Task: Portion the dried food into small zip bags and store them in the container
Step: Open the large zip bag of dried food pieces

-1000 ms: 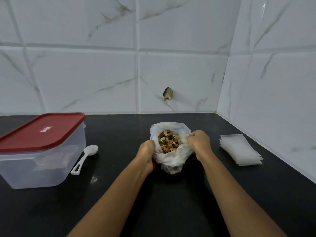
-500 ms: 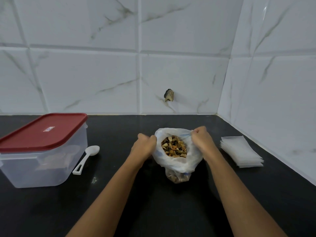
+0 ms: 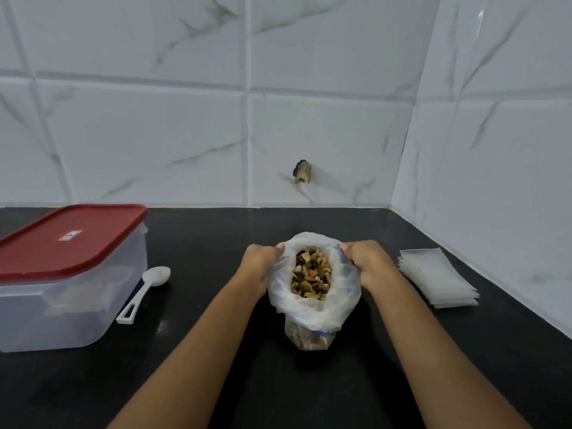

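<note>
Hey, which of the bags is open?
The big bag in the middle, with food showing inside; the zip bags lie flat in a stack.

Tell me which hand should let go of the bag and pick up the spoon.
Left. The white spoon lies between the left hand and the container; the right hand grips the opposite rim of the food bag, nearer the stack of zip bags.

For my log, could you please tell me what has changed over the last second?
The left hand and right hand shifted their grip toward the far rim of the food bag, opening its mouth wider. Nothing was released. Container, spoon and zip bags stayed put.
</note>
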Demonstrator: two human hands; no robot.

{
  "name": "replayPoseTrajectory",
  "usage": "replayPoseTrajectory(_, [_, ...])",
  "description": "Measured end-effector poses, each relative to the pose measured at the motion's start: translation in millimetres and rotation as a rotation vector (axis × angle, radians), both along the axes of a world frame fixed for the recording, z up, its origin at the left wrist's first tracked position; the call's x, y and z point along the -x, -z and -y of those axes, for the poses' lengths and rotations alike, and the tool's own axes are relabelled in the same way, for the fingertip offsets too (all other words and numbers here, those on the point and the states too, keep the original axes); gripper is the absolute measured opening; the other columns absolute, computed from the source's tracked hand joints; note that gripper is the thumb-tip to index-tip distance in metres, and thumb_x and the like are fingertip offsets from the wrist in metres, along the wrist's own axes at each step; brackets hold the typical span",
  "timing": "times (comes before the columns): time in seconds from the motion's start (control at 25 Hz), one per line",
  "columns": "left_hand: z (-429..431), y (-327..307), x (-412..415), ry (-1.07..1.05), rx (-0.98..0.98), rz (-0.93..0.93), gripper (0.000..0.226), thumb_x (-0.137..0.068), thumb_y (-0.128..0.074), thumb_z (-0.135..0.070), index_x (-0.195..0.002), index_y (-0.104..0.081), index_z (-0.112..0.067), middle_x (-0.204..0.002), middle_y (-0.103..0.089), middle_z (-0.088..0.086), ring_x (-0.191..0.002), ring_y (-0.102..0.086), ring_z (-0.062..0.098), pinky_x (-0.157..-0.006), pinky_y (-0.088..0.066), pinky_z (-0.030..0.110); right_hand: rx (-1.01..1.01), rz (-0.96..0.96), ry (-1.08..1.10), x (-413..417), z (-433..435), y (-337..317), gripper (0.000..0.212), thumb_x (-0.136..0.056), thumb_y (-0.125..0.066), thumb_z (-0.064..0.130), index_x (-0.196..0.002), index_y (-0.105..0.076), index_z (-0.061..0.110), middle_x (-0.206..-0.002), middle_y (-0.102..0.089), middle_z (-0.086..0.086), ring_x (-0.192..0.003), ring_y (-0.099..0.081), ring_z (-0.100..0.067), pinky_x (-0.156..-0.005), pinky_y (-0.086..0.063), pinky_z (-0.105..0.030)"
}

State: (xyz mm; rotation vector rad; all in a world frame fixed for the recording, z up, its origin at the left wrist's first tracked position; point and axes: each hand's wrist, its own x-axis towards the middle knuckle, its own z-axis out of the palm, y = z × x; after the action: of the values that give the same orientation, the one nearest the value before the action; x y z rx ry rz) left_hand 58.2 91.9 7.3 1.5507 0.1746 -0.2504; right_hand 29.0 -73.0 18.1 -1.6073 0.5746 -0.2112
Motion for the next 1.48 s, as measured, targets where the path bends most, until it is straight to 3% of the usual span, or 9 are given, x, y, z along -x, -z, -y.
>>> replayPoseTrajectory(0.16, [1.5,-0.5,3.9,0.020,0.195,-0.204,0.032,-0.093,-0.053,-0.020,-0.112,-0.059,0.006,-0.082,-0.062,0.016,-0.072,-0.056,0.025,-0.073,-0.048,0.040,-0.396,-0.150,-0.034,8.7,4.8,-3.8,0.032,-0.095,-0.043,0.002,-0.066,-0.053,-0.002,-0.043,-0.057,-0.016,-0.065,-0.046,-0.026,-0.090,-0.041,-0.036])
replayPoseTrajectory(0.36, [2.3,-4.0,18.2,0.107,0.209,-0.234,0.036,-0.096,-0.027,-0.008,-0.073,-0.053,0.003,-0.067,-0.057,0.019,-0.065,-0.053,0.027,-0.079,-0.043,0.043,-0.030,-0.204,-0.118,9.1,7.5,-1.4,0.030,-0.093,-0.048,0.009,-0.065,-0.051,-0.002,-0.072,-0.050,-0.013,-0.088,-0.049,-0.027,-0.102,-0.041,-0.037])
replayPoseTrajectory(0.44, [-0.2,-4.7,19.3,0.130,0.202,-0.196,0.037,-0.096,-0.032,-0.016,-0.069,-0.053,-0.001,-0.054,-0.058,0.014,-0.056,-0.053,0.023,-0.075,-0.046,0.035,0.054,-0.188,-0.191,5.8,1.9,-5.0,0.022,-0.093,-0.047,0.014,-0.074,-0.055,0.005,-0.081,-0.053,-0.012,-0.082,-0.050,-0.024,-0.086,-0.045,-0.033])
replayPoseTrajectory(0.56, [2.2,-2.0,11.1,0.163,0.136,-0.091,0.051,-0.088,-0.051,-0.050,-0.101,-0.063,-0.002,-0.092,-0.069,0.019,-0.085,-0.066,0.030,-0.081,-0.054,0.043,0.354,0.022,-0.284,3.8,-0.8,-1.0,0.018,-0.095,-0.045,0.027,-0.089,-0.055,0.013,-0.091,-0.055,-0.003,-0.083,-0.052,-0.017,-0.073,-0.041,-0.030])
replayPoseTrajectory(0.68, [5.6,4.3,7.6,0.118,-0.039,0.069,0.048,-0.085,-0.062,-0.041,-0.114,-0.061,-0.003,-0.110,-0.065,0.019,-0.100,-0.064,0.031,-0.093,-0.051,0.046,0.473,0.121,-0.311,7.6,0.6,4.0,0.026,-0.091,-0.054,0.038,-0.082,-0.062,0.015,-0.084,-0.060,0.003,-0.084,-0.055,-0.014,-0.072,-0.043,-0.025])
replayPoseTrajectory(1.0, [1.0,1.5,6.7,0.102,0.085,-0.093,0.034,-0.095,-0.049,-0.032,-0.089,-0.063,-0.001,-0.085,-0.065,0.017,-0.077,-0.063,0.028,-0.078,-0.053,0.040,0.045,-0.133,-0.195,-8.8,-8.3,7.6,0.036,-0.086,-0.062,0.038,-0.078,-0.065,0.002,-0.081,-0.064,-0.014,-0.085,-0.061,-0.029,-0.096,-0.049,-0.045])
replayPoseTrajectory(1.16, [-3.8,-3.1,6.7,0.154,0.147,-0.150,0.045,-0.095,-0.046,-0.039,-0.109,-0.058,0.002,-0.095,-0.063,0.018,-0.082,-0.062,0.027,-0.076,-0.054,0.039,0.078,-0.175,-0.153,-13.1,-11.4,13.2,0.038,-0.085,-0.064,0.037,-0.086,-0.064,-0.001,-0.089,-0.065,-0.016,-0.095,-0.060,-0.029,-0.097,-0.048,-0.041])
replayPoseTrajectory(1.36, [-4.9,-2.5,15.8,0.134,-0.482,0.305,0.032,-0.097,-0.035,-0.039,-0.115,-0.035,-0.012,-0.121,-0.046,0.010,-0.104,-0.048,0.022,-0.088,-0.040,0.034,0.874,-0.274,-0.116,13.9,-6.4,-7.3,0.057,-0.097,-0.027,0.048,-0.135,-0.040,0.008,-0.135,-0.047,-0.016,-0.122,-0.047,-0.034,-0.099,-0.040,-0.043])
replayPoseTrajectory(1.48, [-11.9,-5.6,25.2,0.224,-0.786,0.410,0.045,-0.093,-0.034,-0.041,-0.128,-0.040,-0.013,-0.133,-0.040,0.013,-0.117,-0.043,0.029,-0.100,-0.038,0.044,0.846,-0.426,-0.280,29.9,-12.0,-25.5,0.056,-0.097,-0.033,0.047,-0.130,-0.047,0.004,-0.127,-0.054,-0.018,-0.111,-0.057,-0.032,-0.097,-0.048,-0.042])
